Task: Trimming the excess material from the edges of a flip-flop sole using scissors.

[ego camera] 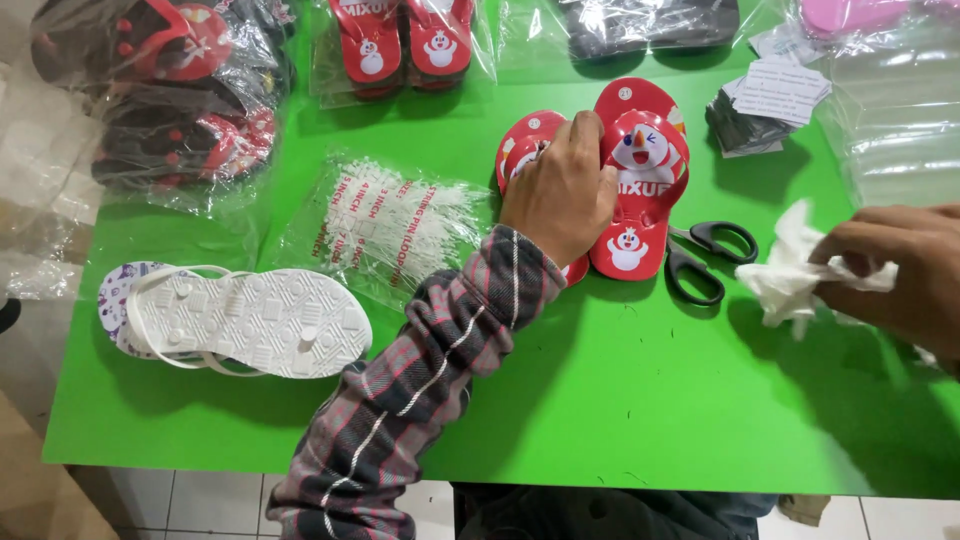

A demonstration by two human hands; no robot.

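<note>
Left hand (560, 190) presses red snowman-printed flip-flops (640, 190), soles stacked.
</note>
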